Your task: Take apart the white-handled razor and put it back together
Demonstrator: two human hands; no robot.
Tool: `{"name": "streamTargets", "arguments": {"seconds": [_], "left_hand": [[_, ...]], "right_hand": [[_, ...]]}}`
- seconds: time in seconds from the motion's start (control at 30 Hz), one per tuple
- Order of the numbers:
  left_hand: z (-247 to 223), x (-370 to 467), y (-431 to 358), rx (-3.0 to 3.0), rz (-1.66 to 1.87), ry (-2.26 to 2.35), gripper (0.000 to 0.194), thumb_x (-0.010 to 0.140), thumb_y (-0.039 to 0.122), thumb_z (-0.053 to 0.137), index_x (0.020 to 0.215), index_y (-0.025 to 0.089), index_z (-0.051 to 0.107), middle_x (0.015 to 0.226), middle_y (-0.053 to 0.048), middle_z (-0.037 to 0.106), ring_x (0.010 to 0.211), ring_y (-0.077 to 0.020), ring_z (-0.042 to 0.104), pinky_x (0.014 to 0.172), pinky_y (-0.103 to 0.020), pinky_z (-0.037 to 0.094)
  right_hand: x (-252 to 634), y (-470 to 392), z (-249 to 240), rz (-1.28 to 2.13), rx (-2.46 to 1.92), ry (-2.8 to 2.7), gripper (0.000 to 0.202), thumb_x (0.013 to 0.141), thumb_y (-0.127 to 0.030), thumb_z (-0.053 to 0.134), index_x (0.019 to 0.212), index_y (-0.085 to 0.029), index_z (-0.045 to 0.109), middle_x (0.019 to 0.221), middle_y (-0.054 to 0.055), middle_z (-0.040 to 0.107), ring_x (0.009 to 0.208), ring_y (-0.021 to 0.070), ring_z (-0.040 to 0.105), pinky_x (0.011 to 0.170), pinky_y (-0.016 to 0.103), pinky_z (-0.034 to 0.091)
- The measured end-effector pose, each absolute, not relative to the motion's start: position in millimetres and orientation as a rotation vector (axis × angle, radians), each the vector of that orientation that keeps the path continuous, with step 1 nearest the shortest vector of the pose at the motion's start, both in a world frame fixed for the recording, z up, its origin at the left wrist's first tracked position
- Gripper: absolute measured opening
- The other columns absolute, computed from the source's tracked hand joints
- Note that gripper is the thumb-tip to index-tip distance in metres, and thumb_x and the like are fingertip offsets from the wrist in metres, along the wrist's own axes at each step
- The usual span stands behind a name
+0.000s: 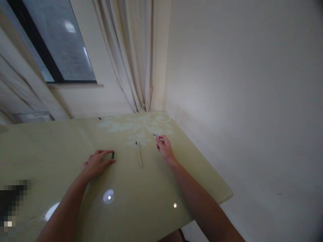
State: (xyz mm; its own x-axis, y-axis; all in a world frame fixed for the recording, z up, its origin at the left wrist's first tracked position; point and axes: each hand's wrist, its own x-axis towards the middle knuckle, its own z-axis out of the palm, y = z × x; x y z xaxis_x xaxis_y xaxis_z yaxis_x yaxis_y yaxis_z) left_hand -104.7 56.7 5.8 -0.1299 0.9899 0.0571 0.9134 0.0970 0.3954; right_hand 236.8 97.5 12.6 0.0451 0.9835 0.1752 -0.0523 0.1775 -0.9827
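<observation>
My left hand (97,163) is at the tabletop, its thumb and forefinger closed on the two ends of a short dark cylinder (112,155). My right hand (164,147), farther right, pinches a small white piece with a thin bent black tip (155,135); its exact kind is too small to make out. Between the hands, touched by neither, lies a thin pale tube (139,156) with a dark end pointing away from me.
The glossy pale green table (131,208) reflects lamps and has a floral pattern at its far end. A tiny dark object (100,118) lies by the back edge. A wall (239,101) borders the right side. Curtains (133,50) and a window stand behind. A pixelated dark patch covers the lower left.
</observation>
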Motion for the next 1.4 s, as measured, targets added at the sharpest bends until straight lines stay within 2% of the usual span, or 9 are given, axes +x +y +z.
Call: {"name": "streamTargets", "arguments": {"seconds": [0.2,0.3,0.4,0.63,0.8,0.97,1.07,1.17,1.4], "left_hand": [[7,-84,56,1.841,0.790,2.045,0.039,0.081,0.048,0.064,0.109,0.025,0.076,0.118,-0.011,0.069,0.098,-0.0305,0.064,0.092,-0.050,0.047],[14,-50,48,1.890,1.140,1.721,0.042,0.078,0.048,0.069,0.113,0.024,0.074,0.108,-0.008,0.068,0.088,-0.0241,0.060,0.082,-0.038,0.051],[22,-10,35,1.936,1.337,1.428,0.039,0.082,0.047,0.072,0.117,0.028,0.073,0.104,-0.005,0.067,0.086,-0.0213,0.058,0.080,-0.034,0.050],[23,24,17,1.884,1.438,1.225,0.033,0.084,0.040,0.075,0.115,0.030,0.075,0.101,-0.004,0.064,0.084,-0.0191,0.054,0.077,-0.031,0.048],[21,25,18,1.850,1.452,1.210,0.034,0.082,0.039,0.077,0.115,0.029,0.074,0.096,-0.003,0.064,0.080,-0.0173,0.053,0.075,-0.030,0.046],[23,25,20,1.644,1.347,1.211,0.049,0.082,0.049,0.076,0.123,0.024,0.068,0.094,-0.002,0.064,0.068,-0.0134,0.051,0.065,-0.026,0.043],[23,24,19,1.451,1.209,1.235,0.047,0.086,0.062,0.065,0.103,0.018,0.072,0.077,0.000,0.059,0.061,-0.0124,0.046,0.056,-0.024,0.036],[20,25,18,1.266,1.114,1.184,0.053,0.086,0.069,0.061,0.081,0.016,0.066,0.059,0.005,0.043,0.054,-0.0102,0.036,0.051,-0.022,0.027],[19,24,15,0.981,1.035,0.951,0.050,0.075,0.062,0.078,0.073,0.016,0.059,0.062,0.008,0.035,0.054,-0.0073,0.025,0.050,-0.020,0.024]], "right_hand": [[228,90,12,1.166,-1.088,-1.231,0.042,0.077,-0.059,0.069,0.091,-0.022,0.054,0.058,-0.008,0.048,0.049,0.0099,0.038,0.046,0.023,0.026],[217,77,17,1.349,-1.076,-1.243,0.040,0.074,-0.055,0.075,0.087,-0.020,0.058,0.060,-0.008,0.048,0.045,0.0070,0.030,0.043,0.023,0.019],[207,62,24,1.581,-0.983,-1.224,0.041,0.072,-0.054,0.077,0.083,-0.019,0.062,0.060,-0.008,0.048,0.042,0.0047,0.024,0.042,0.024,0.012],[204,46,34,1.801,-0.779,-1.195,0.043,0.067,-0.050,0.086,0.089,-0.017,0.070,0.060,-0.008,0.048,0.044,0.0042,0.023,0.043,0.024,0.012],[202,46,30,1.795,-0.751,-1.239,0.039,0.072,-0.051,0.082,0.086,-0.017,0.071,0.061,-0.007,0.048,0.045,0.0045,0.023,0.044,0.024,0.012],[204,50,26,1.466,-0.855,-1.383,0.036,0.077,-0.051,0.077,0.087,-0.017,0.072,0.060,-0.006,0.045,0.049,0.0076,0.032,0.047,0.024,0.023],[210,51,27,1.084,-0.881,-1.612,0.032,0.084,-0.048,0.073,0.088,-0.017,0.073,0.067,-0.003,0.053,0.059,0.0109,0.044,0.054,0.024,0.033],[214,48,30,0.682,-0.790,-1.824,0.023,0.091,-0.040,0.069,0.091,-0.017,0.074,0.075,0.001,0.060,0.068,0.0135,0.052,0.063,0.024,0.040],[220,41,27,0.318,-0.627,-2.095,0.021,0.101,-0.028,0.058,0.117,-0.021,0.071,0.093,0.006,0.068,0.084,0.0169,0.064,0.075,0.025,0.049]]}}
